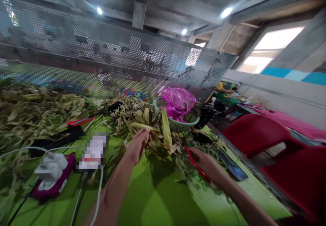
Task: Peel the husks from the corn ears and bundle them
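Leaf bundle (pixel 155 134) lies on the worktop (pixel 158 199), just in front of the green basket (pixel 182 126). My left hand (pixel 137 146) pinches its leaves. My right hand (pixel 207 165), below the basket, grips the red scissors (pixel 196 165).

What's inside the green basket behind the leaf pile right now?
A crumpled pink plastic bag fills the green basket and rises above its rim. What lies in or under the bag is covered, and dried leaves hide the basket's near-left wall.
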Available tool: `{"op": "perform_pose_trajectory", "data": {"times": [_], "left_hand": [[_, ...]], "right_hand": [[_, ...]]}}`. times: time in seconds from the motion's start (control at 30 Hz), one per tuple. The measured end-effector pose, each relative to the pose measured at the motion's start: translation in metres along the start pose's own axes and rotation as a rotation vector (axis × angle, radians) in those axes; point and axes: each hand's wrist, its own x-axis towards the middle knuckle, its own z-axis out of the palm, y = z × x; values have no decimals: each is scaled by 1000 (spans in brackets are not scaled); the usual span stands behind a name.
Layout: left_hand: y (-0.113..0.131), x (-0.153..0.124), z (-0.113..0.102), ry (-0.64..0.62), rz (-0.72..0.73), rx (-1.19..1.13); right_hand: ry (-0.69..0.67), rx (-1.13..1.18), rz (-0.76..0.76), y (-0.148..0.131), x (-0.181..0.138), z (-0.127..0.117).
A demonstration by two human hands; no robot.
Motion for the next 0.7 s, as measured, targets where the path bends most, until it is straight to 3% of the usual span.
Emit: {"op": "perform_pose_trajectory", "data": {"times": [0.07, 0.13, 0.27, 0.33, 0.43, 0.53, 0.6, 0.7], "left_hand": [[0, 3, -2, 12, -6, -116], [-1, 5, -2, 5, -22, -220], [1, 2, 7, 14, -21, -290], [1, -2, 15, 22, -16, -286], [-5, -9, 28, -46, -46, -293], [-14, -18, 38, -190, -94, -200], [-16, -22, 40, -280, -118, -131], [-6, -22, 40, -287, -113, 27]], "right_hand": [[95, -113, 56, 21, -4, -8], [108, -282, 111, 32, -8, -16], [214, -486, 207, 5, -15, -23], [268, -332, 126, -28, -17, -15], [78, 73, -57, -76, -16, 14], [24, 130, -69, -97, -12, 39], [17, 155, -63, -88, -16, 40], [12, 241, -15, -35, -49, 13]]}}
